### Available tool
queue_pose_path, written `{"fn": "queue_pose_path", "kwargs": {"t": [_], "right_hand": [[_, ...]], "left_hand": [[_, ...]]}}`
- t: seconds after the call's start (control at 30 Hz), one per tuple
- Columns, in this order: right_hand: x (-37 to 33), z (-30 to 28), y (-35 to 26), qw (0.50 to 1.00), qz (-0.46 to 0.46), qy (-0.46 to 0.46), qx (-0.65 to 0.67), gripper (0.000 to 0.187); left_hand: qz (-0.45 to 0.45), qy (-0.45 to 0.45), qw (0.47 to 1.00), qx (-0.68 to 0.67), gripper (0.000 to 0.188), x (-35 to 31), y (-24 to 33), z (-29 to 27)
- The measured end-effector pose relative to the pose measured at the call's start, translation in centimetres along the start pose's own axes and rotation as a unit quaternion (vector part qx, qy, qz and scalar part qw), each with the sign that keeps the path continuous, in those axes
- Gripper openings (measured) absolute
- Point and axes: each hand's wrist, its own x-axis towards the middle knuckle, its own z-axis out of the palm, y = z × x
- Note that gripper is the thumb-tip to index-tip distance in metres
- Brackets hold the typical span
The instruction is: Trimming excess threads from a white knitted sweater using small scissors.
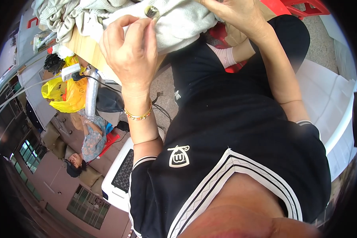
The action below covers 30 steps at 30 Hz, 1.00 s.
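A cream knit garment (178, 25) lies bunched over a light wooden tabletop (87, 45) at the top of the head view. My left hand (131, 51) is closed, its thumb and fingertips pinched at the cloth. Right by those fingertips sits a small round piece (151, 12) with a pale yellowish rim and a dark middle, resembling a button; whether the fingers also grip it cannot be made out. My right hand (242, 16) reaches to the garment's right part, and the upper edge cuts off most of its fingers.
Left of the table hang yellow plastic bags (67, 93), a white power strip (70, 72) and dark cables (160, 105). A white box-shaped item (121, 170) stands beside my left elbow. Another person (92, 139) sits farther left. Red stool (305, 8) and white chair (325, 99) are at right.
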Motion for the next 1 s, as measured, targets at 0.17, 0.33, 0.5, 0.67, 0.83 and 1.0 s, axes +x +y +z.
{"fn": "queue_pose_path", "kwargs": {"t": [0.17, 0.33, 0.5, 0.67, 0.83, 1.0], "right_hand": [[0.2, -0.5, -1.2, 0.996, 0.043, -0.046, -0.070, 0.037], [0.1, 0.0, -2.7, 0.995, -0.051, -0.047, -0.074, 0.040], [0.1, 0.9, -1.9, 0.992, -0.112, -0.049, -0.022, 0.035], [0.0, 2.3, -0.4, 0.975, -0.214, -0.021, -0.058, 0.027], [0.2, 2.4, -0.6, 0.968, -0.216, -0.051, -0.116, 0.026], [1.1, 1.9, -0.8, 0.972, -0.196, -0.092, -0.090, 0.026]], "left_hand": [[0.049, -0.007, 0.996, -0.078, 0.011, 1.2, -0.5, 0.2], [-0.021, 0.016, 0.990, -0.139, 0.010, 1.0, -0.7, 0.6], [-0.113, 0.032, 0.973, -0.201, 0.009, 0.5, -0.5, 1.1], [-0.126, 0.036, 0.967, -0.220, 0.011, 0.6, -0.5, 1.2], [-0.126, 0.044, 0.963, -0.234, 0.011, 0.3, -1.0, 1.9], [-0.092, 0.055, 0.971, -0.214, 0.010, 0.1, -1.6, 2.0]]}}
